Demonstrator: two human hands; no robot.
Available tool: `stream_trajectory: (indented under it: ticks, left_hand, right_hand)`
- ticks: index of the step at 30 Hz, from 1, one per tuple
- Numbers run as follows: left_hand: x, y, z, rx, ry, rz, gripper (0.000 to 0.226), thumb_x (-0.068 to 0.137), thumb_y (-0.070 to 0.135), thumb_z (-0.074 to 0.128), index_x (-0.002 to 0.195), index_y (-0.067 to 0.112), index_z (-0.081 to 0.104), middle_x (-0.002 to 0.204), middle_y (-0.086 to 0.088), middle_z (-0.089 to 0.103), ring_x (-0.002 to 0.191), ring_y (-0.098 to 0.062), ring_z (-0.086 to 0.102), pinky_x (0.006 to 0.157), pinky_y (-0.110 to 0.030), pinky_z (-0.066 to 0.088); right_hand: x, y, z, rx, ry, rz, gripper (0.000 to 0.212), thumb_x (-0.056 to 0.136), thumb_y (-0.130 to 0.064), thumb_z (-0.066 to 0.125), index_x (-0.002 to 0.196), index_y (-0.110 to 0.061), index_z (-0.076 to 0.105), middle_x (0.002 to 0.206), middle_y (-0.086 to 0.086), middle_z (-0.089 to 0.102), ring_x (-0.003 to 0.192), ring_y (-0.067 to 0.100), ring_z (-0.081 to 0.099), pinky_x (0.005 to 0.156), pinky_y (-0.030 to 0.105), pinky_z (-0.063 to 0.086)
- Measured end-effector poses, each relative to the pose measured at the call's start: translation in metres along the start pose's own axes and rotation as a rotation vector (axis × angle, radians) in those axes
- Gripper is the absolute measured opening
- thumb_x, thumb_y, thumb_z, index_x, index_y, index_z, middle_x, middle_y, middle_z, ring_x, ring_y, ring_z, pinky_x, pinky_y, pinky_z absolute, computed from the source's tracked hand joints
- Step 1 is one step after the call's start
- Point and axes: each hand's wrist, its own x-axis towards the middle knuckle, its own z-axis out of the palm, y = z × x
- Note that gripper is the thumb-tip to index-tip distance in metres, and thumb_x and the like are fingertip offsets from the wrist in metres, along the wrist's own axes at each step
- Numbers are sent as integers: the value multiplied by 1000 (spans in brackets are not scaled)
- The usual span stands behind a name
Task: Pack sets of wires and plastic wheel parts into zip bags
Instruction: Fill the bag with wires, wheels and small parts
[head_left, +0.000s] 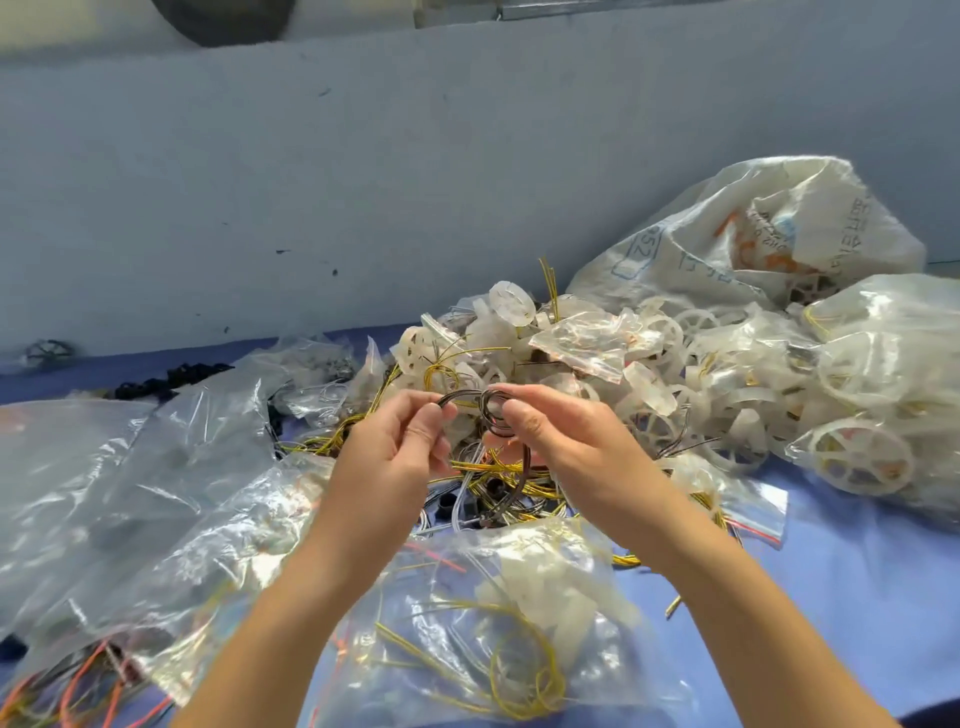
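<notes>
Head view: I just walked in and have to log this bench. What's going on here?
A person holds a looped dark wire bundle, pinched between the left hand and right hand above a heap of loose wires. White plastic wheels are piled behind, and a zip bag holding yellow wires and white parts lies nearest the camera.

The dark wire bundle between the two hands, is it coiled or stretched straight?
Coiled. The dark wire bundle bends into a loop at the right hand, while the left hand pinches its other end.
</notes>
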Motion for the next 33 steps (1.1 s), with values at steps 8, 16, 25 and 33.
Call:
stream_trajectory:
  ticks: [8,16,25,33]
  left_hand:
    - [2,-6,-12,28,143,96,21,102,21,47,89,23,63,64,9,58,57,-3,52,53,-9,42]
    - [14,-14,-37,259,278,66,27,101,16,47,86,29,64,65,24,61,60,3,57,53,-10,40]
    - [-11,11,4,-301,-147,-204,20,101,19,51,99,12,69,91,0,76,84,-11,71,78,-23,57]
    - [-24,10,4,-160,-342,-30,24,103,17,43,97,6,63,67,1,56,62,-12,54,64,-19,45]
  right_hand:
    - [-10,6,18,219,-105,286,20,95,-22,60,104,-12,75,71,-4,66,71,9,61,76,23,55]
    - [-21,-7,20,131,-239,282,22,91,-33,60,83,-23,78,66,-7,62,67,6,57,75,21,51]
    - [-26,-6,28,376,-1,127,34,77,-42,67,105,-24,77,110,1,74,105,11,66,92,26,49]
    - [-25,-2,37,387,127,105,32,80,-39,68,105,-21,76,87,3,70,78,18,61,88,43,45]
